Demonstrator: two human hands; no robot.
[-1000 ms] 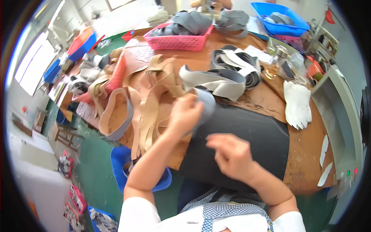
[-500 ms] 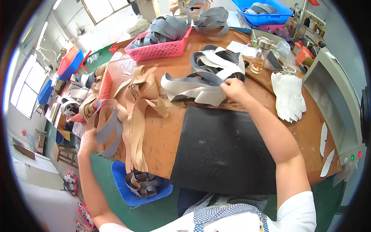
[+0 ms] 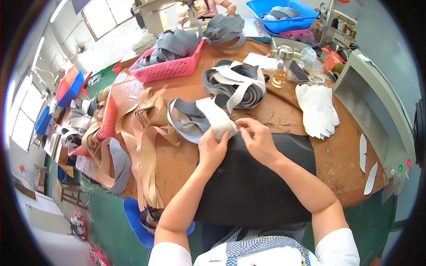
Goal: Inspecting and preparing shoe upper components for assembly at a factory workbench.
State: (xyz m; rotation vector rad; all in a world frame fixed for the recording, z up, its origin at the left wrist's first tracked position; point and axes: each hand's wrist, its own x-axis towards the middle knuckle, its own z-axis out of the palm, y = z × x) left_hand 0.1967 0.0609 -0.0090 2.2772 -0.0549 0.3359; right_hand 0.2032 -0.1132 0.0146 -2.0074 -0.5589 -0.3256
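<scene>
Over the far edge of the black mat point(image 3: 255, 190), the left hand point(image 3: 213, 148) pinches a white-and-grey strip point(image 3: 214, 114) between thumb and fingers. The strip runs off beyond the mat's far left corner. The right hand point(image 3: 258, 142), fingers curled, is at the strip's end; whether it grips cannot be told. Tan strips point(image 3: 150, 153) lie left of the mat, a pink basket point(image 3: 173, 69) farther beyond it.

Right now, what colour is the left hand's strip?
Strip: white upper face, best in the head view.
</scene>
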